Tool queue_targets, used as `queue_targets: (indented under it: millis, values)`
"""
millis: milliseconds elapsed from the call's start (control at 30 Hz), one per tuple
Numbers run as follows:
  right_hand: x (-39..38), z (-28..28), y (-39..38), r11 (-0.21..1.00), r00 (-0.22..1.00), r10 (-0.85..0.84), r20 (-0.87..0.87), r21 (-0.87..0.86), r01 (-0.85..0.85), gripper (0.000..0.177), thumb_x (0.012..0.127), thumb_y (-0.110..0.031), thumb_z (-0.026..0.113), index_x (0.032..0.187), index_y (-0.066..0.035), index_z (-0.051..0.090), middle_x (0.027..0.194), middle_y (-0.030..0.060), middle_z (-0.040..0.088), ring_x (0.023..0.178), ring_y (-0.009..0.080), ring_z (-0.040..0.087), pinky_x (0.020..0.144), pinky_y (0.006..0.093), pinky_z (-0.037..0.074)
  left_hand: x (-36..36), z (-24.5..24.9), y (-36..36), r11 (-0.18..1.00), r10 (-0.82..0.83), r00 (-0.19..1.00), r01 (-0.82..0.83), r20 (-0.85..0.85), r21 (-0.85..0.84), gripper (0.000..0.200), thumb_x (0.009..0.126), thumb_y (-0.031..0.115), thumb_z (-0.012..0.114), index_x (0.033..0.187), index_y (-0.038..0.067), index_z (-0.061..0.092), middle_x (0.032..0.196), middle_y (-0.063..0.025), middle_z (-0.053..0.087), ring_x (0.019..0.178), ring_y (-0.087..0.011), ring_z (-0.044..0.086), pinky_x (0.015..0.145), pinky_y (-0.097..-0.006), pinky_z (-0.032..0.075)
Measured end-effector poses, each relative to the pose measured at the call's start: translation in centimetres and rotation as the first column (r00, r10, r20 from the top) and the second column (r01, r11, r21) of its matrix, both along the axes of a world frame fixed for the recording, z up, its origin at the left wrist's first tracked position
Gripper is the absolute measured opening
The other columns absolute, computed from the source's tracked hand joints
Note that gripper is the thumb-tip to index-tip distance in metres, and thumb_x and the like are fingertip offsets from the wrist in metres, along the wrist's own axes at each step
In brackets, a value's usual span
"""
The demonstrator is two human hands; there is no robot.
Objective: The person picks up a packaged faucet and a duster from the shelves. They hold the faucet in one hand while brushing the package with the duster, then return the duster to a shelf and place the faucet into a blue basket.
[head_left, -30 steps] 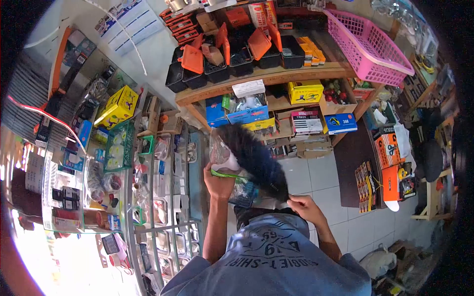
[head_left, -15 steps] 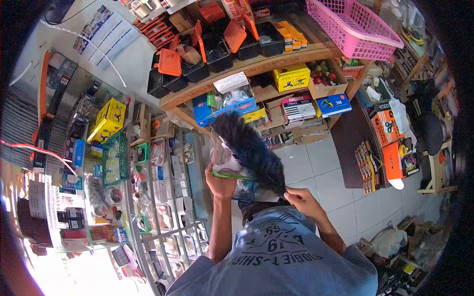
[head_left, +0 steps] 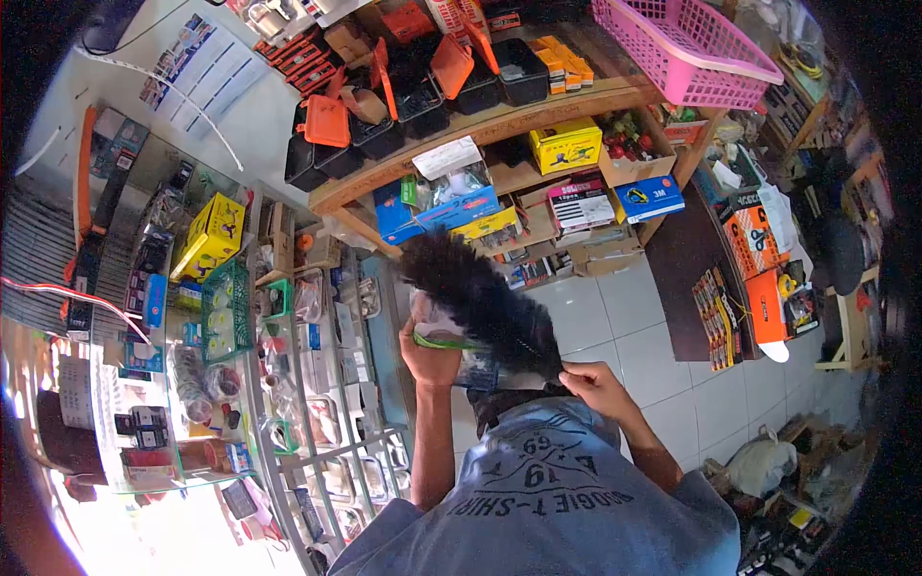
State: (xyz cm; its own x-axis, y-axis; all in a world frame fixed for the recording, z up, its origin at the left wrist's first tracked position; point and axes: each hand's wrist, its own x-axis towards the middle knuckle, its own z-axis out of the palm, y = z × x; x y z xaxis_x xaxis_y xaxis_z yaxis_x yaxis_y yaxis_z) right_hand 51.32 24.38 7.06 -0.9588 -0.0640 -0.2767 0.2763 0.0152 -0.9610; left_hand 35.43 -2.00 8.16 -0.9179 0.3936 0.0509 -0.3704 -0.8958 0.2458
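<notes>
A dark, fluffy duster point(head_left: 495, 307) slants across the middle, its tip over the lower shelf and its base at my right hand point(head_left: 589, 384), whose fingers are closed on it. My left hand point(head_left: 429, 360) grips a clear plastic package with a green edge point(head_left: 444, 338). The duster's upper part lies over this package and hides some of it. Beyond the duster's tip sits a blue open box point(head_left: 437, 209) of wrapped items.
Black bins with orange lids point(head_left: 418, 101) and a pink basket point(head_left: 691, 58) stand on the wooden shelf. A glass display case point(head_left: 336, 442) is at the left. Stacked orange boxes point(head_left: 765, 307) are at the right, above the tiled floor point(head_left: 663, 384).
The duster has shifted a little down and left at its tip, covering more of the package. My left hand still holds the package, and my right hand still holds the duster's base.
</notes>
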Motion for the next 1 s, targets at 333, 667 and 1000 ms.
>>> queue_targets:
  millis: [333,667,1000]
  values:
    - [-4.1,3.7,1.7,0.942,0.924,-0.333,-0.187,-0.021,0.335,0.025,0.086,-0.026,0.068,0.079,-0.003,0.060,0.063,-0.0082,0.045,0.058,0.0020,0.033,0.048,0.0222,0.027,2.7,0.4,1.0,0.785,-0.353,0.900,0.433,0.254,-0.442,0.063,0.084,0.039,0.039,0.127,-0.006,0.048,0.113,-0.0193,0.060,0.102,-0.0302,0.059,0.095,-0.0394,0.043]
    - [-4.8,4.1,-1.6,0.970,0.974,-0.207,-0.094,-0.151,0.191,0.031,0.081,-0.024,0.074,0.067,-0.002,0.057,0.061,-0.0060,0.052,0.058,0.0007,0.043,0.048,0.0236,0.031,5.5,-0.1,2.2,0.653,-0.517,0.812,0.578,0.270,-0.489,0.063,0.086,0.042,0.037,0.124,-0.006,0.050,0.109,-0.0212,0.063,0.099,-0.0312,0.062,0.088,-0.0414,0.050]
    - [-4.9,3.0,-1.7,0.895,0.912,-0.297,-0.284,0.251,0.370,0.041,0.079,-0.022,0.075,0.062,0.000,0.046,0.050,0.0011,0.040,0.051,0.0051,0.035,0.044,0.0295,0.029,8.9,-1.6,3.8,0.613,-0.096,0.995,0.050,-0.012,-0.788,0.046,0.090,0.041,0.057,0.118,0.004,0.053,0.103,-0.0128,0.064,0.091,-0.0205,0.062,0.079,-0.0326,0.051]
